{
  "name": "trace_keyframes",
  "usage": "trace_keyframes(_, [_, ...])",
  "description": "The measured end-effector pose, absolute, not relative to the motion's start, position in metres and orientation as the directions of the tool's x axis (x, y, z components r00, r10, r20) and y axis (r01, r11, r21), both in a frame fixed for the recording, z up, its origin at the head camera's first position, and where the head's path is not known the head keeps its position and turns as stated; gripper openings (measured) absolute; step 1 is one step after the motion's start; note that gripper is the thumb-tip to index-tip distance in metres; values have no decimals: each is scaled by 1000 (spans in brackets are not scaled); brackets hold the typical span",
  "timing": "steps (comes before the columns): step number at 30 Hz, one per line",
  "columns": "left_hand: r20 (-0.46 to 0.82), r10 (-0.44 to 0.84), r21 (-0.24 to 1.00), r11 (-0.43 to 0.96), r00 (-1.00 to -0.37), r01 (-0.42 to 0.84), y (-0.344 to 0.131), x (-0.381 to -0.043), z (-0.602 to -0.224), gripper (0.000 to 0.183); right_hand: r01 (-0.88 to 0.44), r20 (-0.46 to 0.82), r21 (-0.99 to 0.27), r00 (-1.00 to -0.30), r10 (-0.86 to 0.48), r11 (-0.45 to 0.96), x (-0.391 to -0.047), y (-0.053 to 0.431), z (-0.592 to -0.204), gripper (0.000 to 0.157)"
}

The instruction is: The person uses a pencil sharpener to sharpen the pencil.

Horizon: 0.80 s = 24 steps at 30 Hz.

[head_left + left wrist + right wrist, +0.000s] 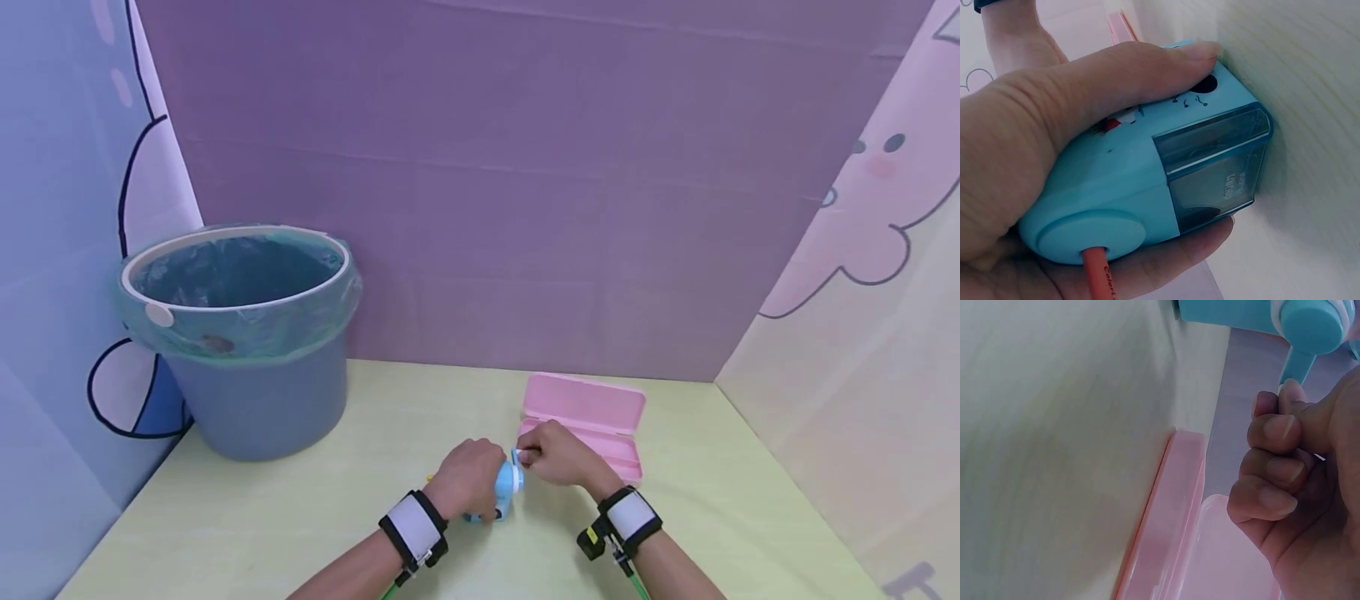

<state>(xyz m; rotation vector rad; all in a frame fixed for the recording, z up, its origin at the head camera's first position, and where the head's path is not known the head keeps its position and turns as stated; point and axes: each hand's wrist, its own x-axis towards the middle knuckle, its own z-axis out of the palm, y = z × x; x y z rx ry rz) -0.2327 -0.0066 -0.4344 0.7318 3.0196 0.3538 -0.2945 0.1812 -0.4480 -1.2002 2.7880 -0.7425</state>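
A light-blue crank pencil sharpener is on the table, gripped by my left hand. In the left wrist view the thumb lies across its printed side, with other fingers beneath the far side. A red-orange pencil sticks out of the round front of the sharpener, beside its see-through shavings drawer. At the opposite end, my right hand pinches the end of the blue crank between thumb and fingertips. The crank's knob is hidden by the fingers.
Just behind the right hand lies an open pink pencil case, lid tilted back. A blue-grey bucket with a plastic liner stands at the left. A purple backdrop rises along the back edge of the table.
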Motion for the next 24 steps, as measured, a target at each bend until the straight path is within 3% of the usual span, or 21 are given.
trace_keyframes(7, [42, 446, 230, 866, -894, 443, -7, -234, -435, 51, -696, 174, -414, -693, -700, 587, -295, 180, -451, 31])
trace_keyframes(17, [48, 435, 241, 869, -899, 433, -7, -234, -439, 45, -757, 146, -398, -610, -779, 518, -284, 180, -474, 27])
trace_keyframes(24, [53, 436, 242, 868, -899, 435, -7, -234, -436, 46, -710, 110, -421, -657, -746, 564, -279, 179, -472, 33])
